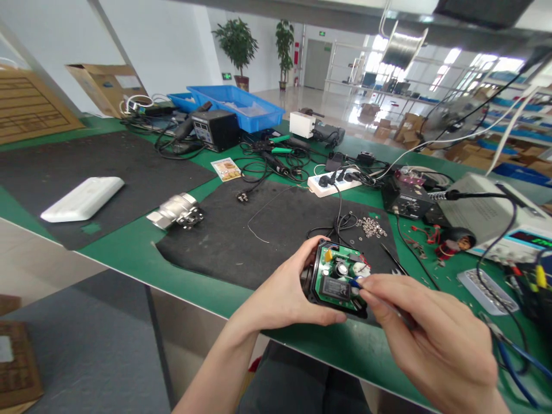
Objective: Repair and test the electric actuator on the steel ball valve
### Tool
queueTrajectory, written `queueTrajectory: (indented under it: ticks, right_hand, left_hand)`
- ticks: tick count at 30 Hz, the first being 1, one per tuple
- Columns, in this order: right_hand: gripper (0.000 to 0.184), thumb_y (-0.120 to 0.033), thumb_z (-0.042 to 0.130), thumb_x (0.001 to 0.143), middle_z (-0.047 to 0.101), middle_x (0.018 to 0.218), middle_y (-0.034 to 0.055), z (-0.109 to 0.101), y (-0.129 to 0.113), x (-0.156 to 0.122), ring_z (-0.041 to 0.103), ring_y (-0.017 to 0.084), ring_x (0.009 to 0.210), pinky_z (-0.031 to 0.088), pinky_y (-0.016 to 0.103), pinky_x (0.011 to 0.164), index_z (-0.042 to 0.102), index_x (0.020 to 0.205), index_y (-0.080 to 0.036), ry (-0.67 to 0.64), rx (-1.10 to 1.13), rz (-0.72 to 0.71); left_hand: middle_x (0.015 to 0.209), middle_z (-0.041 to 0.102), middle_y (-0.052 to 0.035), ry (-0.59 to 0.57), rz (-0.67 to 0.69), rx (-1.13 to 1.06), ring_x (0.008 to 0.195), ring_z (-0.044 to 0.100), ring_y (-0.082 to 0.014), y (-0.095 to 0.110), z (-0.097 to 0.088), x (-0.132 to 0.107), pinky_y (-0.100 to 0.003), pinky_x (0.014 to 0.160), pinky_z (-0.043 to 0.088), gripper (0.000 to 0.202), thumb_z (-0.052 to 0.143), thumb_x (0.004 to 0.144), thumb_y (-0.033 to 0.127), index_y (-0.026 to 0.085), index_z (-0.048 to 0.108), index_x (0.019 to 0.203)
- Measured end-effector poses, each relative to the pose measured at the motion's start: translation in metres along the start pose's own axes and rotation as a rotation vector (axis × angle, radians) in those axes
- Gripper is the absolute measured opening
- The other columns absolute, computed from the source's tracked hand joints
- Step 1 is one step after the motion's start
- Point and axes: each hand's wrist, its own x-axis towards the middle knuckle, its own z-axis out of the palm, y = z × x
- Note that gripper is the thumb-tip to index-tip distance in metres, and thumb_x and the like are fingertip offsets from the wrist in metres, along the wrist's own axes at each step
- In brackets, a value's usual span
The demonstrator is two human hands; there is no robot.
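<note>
My left hand (282,293) is wrapped round a black housing (315,280), tilted up at the table's front edge. Inside the housing sits a green circuit board (350,253) with a black block-shaped part (335,288), a round capacitor (341,269) and red wires. My right hand (431,330) is closed in a pinch at the board's right side, beside a small blue part (355,283). What those fingertips hold is mostly hidden. Behind the housing lies a coiled black cable (345,221). A metal valve body (176,211) rests to the left on the mat's edge.
Small metal nuts (371,227) lie scattered behind my right hand. A white power strip (334,183), soldering station (406,198) and bench power supply (487,213) stand farther back and right. A small parts box (487,292) sits at right; a white case (84,199) lies far left.
</note>
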Motion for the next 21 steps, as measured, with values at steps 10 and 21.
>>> queueTrajectory:
  ticks: [10, 21]
  right_hand:
    - [0.006, -0.026, 0.068, 0.097, 0.072, 0.082, -0.0076, -0.005, 0.003, 0.015, 0.062, 0.006, 0.059, 0.046, 0.017, 0.057, 0.072, 0.094, -0.029, -0.112, 0.266, 0.358]
    - [0.018, -0.040, 0.068, 0.097, 0.064, 0.080, -0.0027, 0.006, 0.013, 0.023, 0.057, 0.012, 0.071, 0.043, 0.024, 0.061, 0.071, 0.085, -0.026, -0.159, 0.557, 0.576]
  left_hand:
    - [0.139, 0.060, -0.0018, 0.003, -0.002, 0.038, 0.128, 0.059, -0.0285, -0.001, -0.002, -0.002, -0.041, 0.114, 0.047, 0.106, 0.095, 0.061, 0.011, 0.036, 0.040, 0.149]
    - [0.141, 0.058, 0.0000, 0.014, 0.006, 0.092, 0.130, 0.059, -0.0274, -0.003, -0.002, -0.006, -0.038, 0.113, 0.048, 0.107, 0.094, 0.061, 0.012, 0.038, 0.039, 0.150]
